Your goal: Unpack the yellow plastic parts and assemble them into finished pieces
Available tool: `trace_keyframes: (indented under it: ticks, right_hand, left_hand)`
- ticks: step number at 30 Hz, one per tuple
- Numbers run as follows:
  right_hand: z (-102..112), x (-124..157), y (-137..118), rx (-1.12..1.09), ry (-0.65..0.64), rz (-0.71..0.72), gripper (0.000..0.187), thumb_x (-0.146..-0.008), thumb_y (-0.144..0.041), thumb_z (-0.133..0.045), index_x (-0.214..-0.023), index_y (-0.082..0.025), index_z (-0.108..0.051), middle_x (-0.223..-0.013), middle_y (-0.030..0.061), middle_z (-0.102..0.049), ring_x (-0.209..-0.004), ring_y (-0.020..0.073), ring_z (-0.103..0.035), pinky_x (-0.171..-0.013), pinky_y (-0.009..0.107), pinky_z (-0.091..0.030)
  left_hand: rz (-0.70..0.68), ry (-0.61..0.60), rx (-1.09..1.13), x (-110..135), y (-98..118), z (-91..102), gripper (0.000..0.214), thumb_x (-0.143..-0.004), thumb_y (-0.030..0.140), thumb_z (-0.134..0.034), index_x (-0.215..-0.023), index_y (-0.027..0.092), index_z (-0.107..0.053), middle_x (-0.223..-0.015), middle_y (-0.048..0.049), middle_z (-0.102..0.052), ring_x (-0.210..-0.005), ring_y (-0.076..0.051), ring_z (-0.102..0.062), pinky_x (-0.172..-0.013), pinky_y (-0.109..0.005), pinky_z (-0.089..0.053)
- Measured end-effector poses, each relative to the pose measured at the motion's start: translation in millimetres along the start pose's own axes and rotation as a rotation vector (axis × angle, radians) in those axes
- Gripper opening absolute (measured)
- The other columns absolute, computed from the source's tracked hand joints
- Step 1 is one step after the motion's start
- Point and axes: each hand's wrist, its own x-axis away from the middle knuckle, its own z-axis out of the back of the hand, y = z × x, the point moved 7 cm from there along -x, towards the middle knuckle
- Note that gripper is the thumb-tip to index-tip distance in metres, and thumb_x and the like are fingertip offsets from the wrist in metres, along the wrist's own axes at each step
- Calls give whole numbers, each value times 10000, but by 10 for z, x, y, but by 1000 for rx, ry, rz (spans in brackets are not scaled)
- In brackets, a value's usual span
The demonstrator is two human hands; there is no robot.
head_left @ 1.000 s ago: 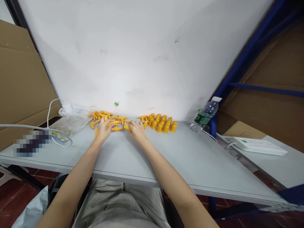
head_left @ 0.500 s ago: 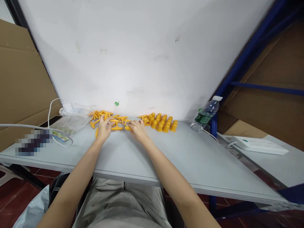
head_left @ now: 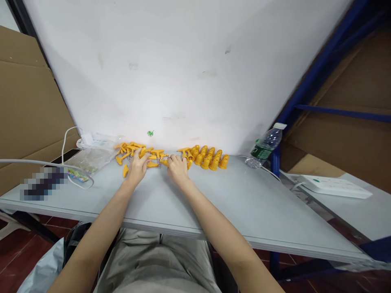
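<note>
My left hand (head_left: pixel 138 167) is among a loose pile of yellow T-shaped handles (head_left: pixel 134 145), with thumb and fingers closed around one yellow T-handle (head_left: pixel 142 152). Twisted grey metal parts (head_left: pixel 159 162) show between the handles, apparently spiral like those of corkscrews. My right hand (head_left: pixel 177 167) is at the pile's right end, its fingers curled downward. Yellow plastic shows on both sides of it, but its fingers hide what they grip. Just right of that hand stand several yellow tapered cups (head_left: pixel 205 162) in rows, narrow end up.
A white panel (head_left: pixel 195 81) rises behind the grey table (head_left: pixel 244 203). To the left lie a clear plastic bag (head_left: pixel 91 160) and a white cable (head_left: pixel 63 150). A water bottle (head_left: pixel 265 146) leans at the right, near a blue frame post (head_left: pixel 275 162) and a white power strip (head_left: pixel 336 186).
My left hand has shifted slightly right and closed on a T-handle. My right hand has curled more over the pieces under it. The cups in rows stay put.
</note>
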Motion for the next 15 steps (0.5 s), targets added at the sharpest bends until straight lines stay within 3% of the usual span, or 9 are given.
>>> trace_keyframes:
  ticks: [6, 11, 15]
  right_hand:
    - [-34, -3, 45, -46, 22, 1, 323, -860, -41, -409, -1035, -107, -672, -1080, 172, -620, -988, 286, -485, -807, 404, -321]
    - [-57, -6, 45, -45, -20, -2, 351, -855, -29, -428, -1092, -118, -671, -1134, 169, -628, -1035, 292, -501, -848, 418, -337]
    - [-78, -51, -5, -48, -67, 26, 401, -881, -21, -387, -1170, -114, -649, -1201, 171, -624, -1077, 288, -513, -885, 439, -339]
  left_hand:
    - [125, 71, 10, -9, -111, 41, 196, -873, 226, -547, -988, 188, -702, -1217, -145, -492, -1151, -273, -573, -976, -431, -493]
    - [289, 174, 88, -5, -270, 102, 155, -848, 276, -602, -959, 201, -681, -1101, -116, -512, -912, -223, -612, -857, -395, -526]
    - [397, 270, 96, 17, -439, 150, 153, -822, 332, -658, -913, 209, -647, -974, -88, -537, -959, -242, -580, -922, -407, -484]
